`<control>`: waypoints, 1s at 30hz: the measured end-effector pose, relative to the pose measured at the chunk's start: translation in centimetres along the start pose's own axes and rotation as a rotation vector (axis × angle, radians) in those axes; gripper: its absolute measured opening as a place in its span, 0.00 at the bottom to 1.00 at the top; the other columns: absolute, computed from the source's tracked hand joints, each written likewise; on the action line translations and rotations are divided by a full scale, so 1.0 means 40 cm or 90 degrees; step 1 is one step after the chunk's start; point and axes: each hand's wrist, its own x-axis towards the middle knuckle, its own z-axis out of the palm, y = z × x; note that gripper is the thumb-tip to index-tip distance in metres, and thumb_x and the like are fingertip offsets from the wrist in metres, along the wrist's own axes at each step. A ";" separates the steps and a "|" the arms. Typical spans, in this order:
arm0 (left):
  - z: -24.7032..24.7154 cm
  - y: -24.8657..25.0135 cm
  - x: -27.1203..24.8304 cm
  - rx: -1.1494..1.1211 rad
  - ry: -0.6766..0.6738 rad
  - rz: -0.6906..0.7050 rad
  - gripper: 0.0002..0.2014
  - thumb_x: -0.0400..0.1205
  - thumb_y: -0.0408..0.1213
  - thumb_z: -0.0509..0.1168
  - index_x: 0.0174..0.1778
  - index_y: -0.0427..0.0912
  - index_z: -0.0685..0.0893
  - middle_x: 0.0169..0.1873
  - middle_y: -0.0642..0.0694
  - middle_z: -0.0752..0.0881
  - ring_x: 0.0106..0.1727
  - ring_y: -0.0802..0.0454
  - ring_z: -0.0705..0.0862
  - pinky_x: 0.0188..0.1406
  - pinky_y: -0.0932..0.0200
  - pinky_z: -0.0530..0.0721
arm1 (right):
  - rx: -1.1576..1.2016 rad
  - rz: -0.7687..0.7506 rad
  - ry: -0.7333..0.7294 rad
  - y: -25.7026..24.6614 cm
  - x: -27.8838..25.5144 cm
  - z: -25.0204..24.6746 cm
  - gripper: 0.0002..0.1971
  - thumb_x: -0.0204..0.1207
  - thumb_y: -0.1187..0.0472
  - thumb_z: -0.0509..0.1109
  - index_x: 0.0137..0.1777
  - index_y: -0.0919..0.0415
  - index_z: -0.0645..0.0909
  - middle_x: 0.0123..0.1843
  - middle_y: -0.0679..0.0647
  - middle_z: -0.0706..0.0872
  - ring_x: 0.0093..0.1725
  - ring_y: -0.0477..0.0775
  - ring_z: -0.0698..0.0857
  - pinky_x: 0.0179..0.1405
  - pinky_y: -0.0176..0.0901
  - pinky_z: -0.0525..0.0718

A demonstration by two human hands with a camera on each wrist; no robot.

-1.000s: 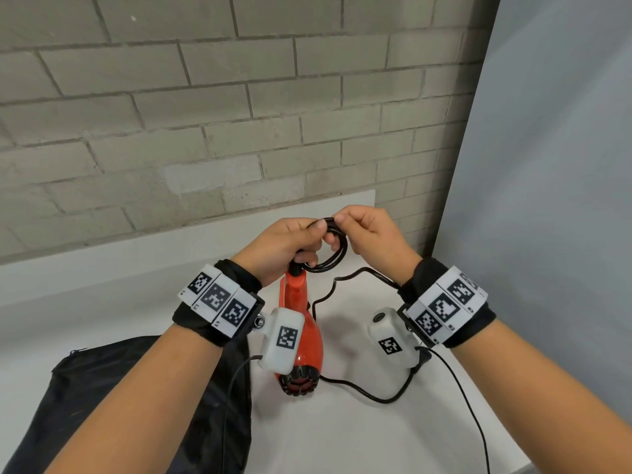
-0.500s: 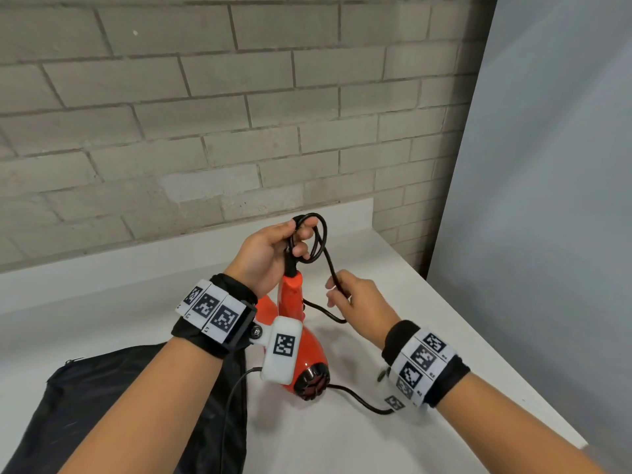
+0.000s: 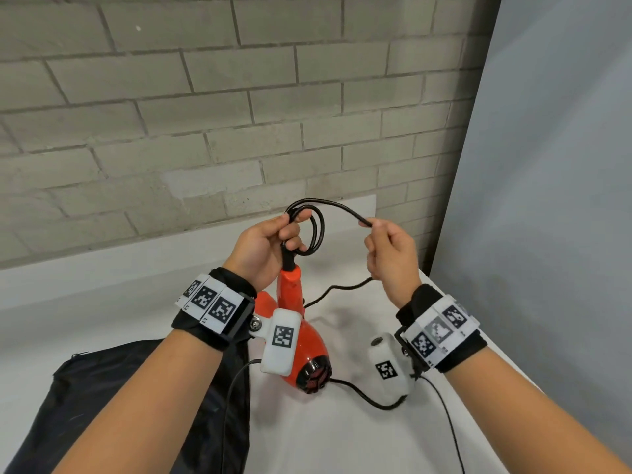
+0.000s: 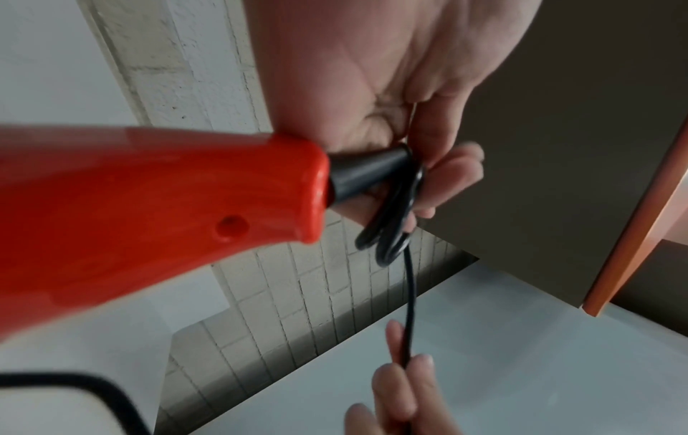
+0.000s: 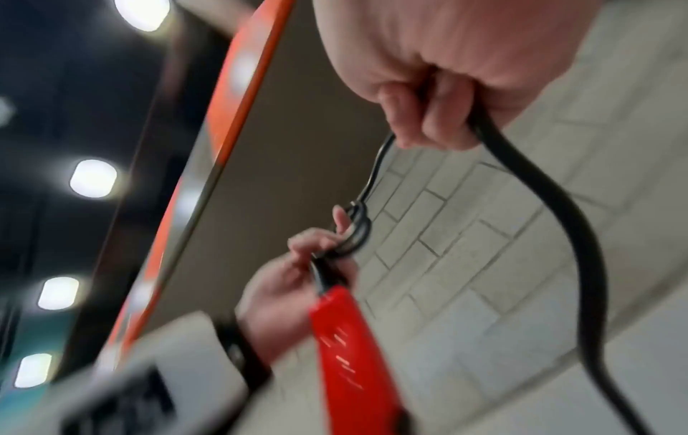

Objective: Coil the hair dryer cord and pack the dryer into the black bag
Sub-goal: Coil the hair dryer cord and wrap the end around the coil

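The red hair dryer (image 3: 301, 343) hangs handle-up over the white table, its grille toward me. My left hand (image 3: 270, 244) pinches the small coil of black cord (image 3: 313, 230) at the top of the handle (image 4: 186, 191). My right hand (image 3: 390, 254) is raised beside it and grips the cord (image 5: 521, 164) a short way along, the span arching between both hands. The slack cord (image 3: 362, 395) drops to the table and curls under the dryer. The black bag (image 3: 113, 398) lies flat at the lower left, partly under my left forearm.
A grey brick wall (image 3: 205, 114) stands behind the white table (image 3: 325, 439). A grey panel (image 3: 547, 200) closes off the right side. Thin black camera cables (image 3: 448, 422) trail from both wrists over the table.
My right hand slid down along the cord, then rose back level with the left hand, bringing a fresh length up toward the coil. The left hand kept hold of the coil.
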 end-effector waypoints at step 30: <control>0.043 -0.015 -0.036 0.491 -0.102 0.059 0.31 0.81 0.57 0.36 0.25 0.51 0.79 0.16 0.54 0.71 0.23 0.56 0.73 0.39 0.57 0.75 | -0.596 -0.575 -0.278 -0.146 0.030 0.057 0.16 0.66 0.52 0.69 0.45 0.66 0.85 0.42 0.60 0.85 0.33 0.50 0.81 0.29 0.43 0.82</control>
